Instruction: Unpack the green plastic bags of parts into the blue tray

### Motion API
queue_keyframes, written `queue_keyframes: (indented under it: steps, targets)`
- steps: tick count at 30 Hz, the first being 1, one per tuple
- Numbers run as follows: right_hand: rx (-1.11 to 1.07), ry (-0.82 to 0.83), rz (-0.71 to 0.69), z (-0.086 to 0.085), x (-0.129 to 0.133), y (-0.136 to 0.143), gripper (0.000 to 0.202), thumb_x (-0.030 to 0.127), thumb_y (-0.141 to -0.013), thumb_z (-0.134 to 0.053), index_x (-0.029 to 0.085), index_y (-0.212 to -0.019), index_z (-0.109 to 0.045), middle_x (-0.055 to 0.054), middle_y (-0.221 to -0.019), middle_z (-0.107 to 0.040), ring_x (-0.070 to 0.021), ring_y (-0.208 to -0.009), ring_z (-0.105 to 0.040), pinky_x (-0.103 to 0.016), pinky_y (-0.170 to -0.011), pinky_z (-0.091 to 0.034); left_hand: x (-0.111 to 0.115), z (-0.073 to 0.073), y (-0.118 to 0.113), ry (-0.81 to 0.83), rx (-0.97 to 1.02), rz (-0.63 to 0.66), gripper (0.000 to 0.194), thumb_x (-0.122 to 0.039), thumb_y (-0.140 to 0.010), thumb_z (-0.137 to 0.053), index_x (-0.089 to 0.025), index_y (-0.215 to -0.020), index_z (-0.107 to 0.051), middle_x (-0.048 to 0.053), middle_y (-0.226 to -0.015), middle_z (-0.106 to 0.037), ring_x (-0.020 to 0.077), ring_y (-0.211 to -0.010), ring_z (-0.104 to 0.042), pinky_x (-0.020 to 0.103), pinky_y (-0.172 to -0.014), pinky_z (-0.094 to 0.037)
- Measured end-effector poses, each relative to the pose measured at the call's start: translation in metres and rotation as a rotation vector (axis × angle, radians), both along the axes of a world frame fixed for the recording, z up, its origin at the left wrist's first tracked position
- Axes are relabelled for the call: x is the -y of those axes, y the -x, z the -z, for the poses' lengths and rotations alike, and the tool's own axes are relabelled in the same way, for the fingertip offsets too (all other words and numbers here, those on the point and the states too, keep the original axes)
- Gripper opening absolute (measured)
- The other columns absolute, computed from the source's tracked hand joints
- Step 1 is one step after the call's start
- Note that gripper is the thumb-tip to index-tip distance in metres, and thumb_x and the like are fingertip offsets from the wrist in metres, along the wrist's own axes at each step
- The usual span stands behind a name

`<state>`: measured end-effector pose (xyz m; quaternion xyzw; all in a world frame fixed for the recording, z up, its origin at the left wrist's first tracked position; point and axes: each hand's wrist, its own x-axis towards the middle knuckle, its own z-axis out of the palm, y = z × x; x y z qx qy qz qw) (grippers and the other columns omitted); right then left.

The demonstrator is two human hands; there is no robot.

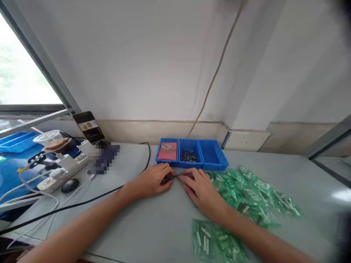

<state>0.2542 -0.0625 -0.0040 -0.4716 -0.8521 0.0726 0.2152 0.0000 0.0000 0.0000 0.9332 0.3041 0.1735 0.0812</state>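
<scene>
Dark thin piece (166, 179): pinched in left hand (155, 179), near blue tray (215, 167); right hand (201, 188) fingertips beside it, grip unclear. Green bags (253, 193): several, already filled. Loose metal parts (188, 156): in tray, apparently remaining.

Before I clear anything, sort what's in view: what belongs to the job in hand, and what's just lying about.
Likely part of the job:
- small dark piece in the left hand
- blue bins
- metal pieces in the middle bin
- green bags of small parts

Apparently just lying about:
- phone
- black mouse
- power strip
- lidded cup
</scene>
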Motion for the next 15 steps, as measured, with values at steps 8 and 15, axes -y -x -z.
queue_keyframes:
  steps: [8, 15]
  targets:
    - [0.005, -0.029, 0.016, 0.0029, 0.0006, -0.0006, 0.035, 0.018, -0.107, -0.056, 0.027, -0.139, -0.068, -0.014, -0.132, -0.062, -0.0332, -0.114, -0.059, -0.054, -0.097, -0.054, 0.0001, 0.0003, -0.0014, -0.018, 0.031, 0.024, 0.006, -0.023, -0.103, -0.058, -0.020, -0.109, -0.059, 0.005, -0.105, -0.067, 0.0212, -0.095, -0.064, 0.033, -0.085, -0.050]
    - [-0.006, -0.061, 0.021, 0.0039, 0.0003, -0.0009, 0.034, 0.018, -0.106, -0.057, 0.027, -0.137, -0.068, -0.014, -0.130, -0.062, -0.0319, -0.112, -0.060, -0.051, -0.095, -0.055, -0.0013, 0.0006, -0.0018, -0.018, 0.064, 0.058, 0.011, -0.018, -0.101, -0.058, -0.020, -0.111, -0.060, 0.006, -0.107, -0.067, 0.0215, -0.099, -0.064, 0.033, -0.089, -0.051]
